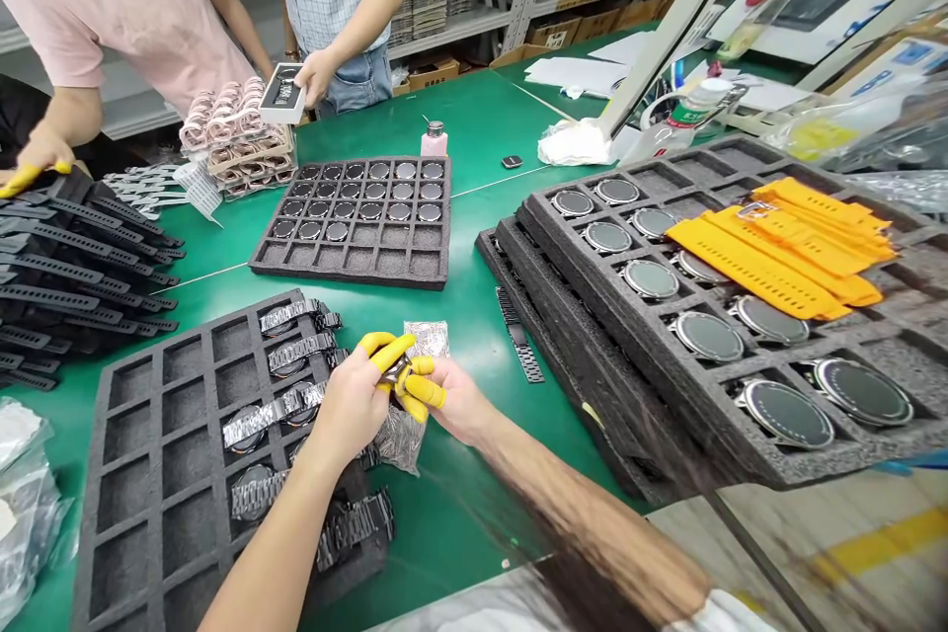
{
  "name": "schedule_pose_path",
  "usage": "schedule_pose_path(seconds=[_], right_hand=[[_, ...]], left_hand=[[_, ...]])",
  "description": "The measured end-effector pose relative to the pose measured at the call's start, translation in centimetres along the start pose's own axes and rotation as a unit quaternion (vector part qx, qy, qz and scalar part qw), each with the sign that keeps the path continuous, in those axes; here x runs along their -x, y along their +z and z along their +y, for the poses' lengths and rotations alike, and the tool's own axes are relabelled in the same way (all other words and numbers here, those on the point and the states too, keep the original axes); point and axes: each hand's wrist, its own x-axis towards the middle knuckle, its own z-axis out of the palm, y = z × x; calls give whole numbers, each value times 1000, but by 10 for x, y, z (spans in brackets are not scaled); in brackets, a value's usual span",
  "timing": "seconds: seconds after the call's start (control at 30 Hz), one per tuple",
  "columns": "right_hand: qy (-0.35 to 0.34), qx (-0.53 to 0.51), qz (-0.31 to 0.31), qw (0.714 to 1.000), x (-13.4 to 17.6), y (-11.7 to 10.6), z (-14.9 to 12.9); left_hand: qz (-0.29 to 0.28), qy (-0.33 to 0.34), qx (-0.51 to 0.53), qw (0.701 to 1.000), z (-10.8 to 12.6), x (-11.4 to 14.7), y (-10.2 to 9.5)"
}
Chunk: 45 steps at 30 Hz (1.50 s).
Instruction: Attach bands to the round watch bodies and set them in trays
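My left hand [356, 397] and my right hand [457, 399] meet above the green table, both closed, with yellow covers on several fingers. Between their fingertips they grip a small dark watch case [396, 371], mostly hidden by the fingers. Under the hands lies a clear bag of small metal pins [404, 436]. Left of them is a dark foam tray [154, 417] holding several watches with black metal link bands [298, 353]; my left forearm covers part of it. A loose black link band [519, 336] rests on the table right of my hands.
Stacked foam trays [552, 311] with watch heads and orange straps [785, 252] stand at right. Another watch tray [348, 262] lies ahead, near a pink bottle [434, 140]. Black straps [66, 286] are piled at left. Two people stand across the table, one holding a box [283, 95].
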Motion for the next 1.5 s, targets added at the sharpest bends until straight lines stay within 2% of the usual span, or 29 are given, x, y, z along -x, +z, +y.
schedule_pose_path(seconds=[0.17, 0.4, 0.6, 0.7, 1.07, 1.23, 1.4, 1.5], right_hand=[[2, -18, -13, 1000, 0, 2, -4], [-9, -36, -15, 999, -3, -1, 2], [1, -102, 78, 992, -2, 12, -5], [2, -109, 101, 989, 0, 17, -9], [-1, -91, 90, 992, 3, 20, -12], [-8, -104, 81, 991, 4, 18, -11], [-13, -114, 61, 992, 6, 18, -11], [-7, -130, 74, 989, 6, 21, -13]], left_hand=[[-14, 2, -45, 999, -1, -1, -1], [-11, -3, -11, 1000, -2, 1, 2], [-14, 19, -9, 1000, 7, 1, -1], [-23, 38, 19, 999, 12, 1, -4], [-33, 32, 71, 996, 15, -1, -5], [-24, 38, 42, 998, 15, 0, -5], [-38, 30, 151, 987, 11, 1, -4], [-28, 32, 118, 992, 9, 2, -3]])
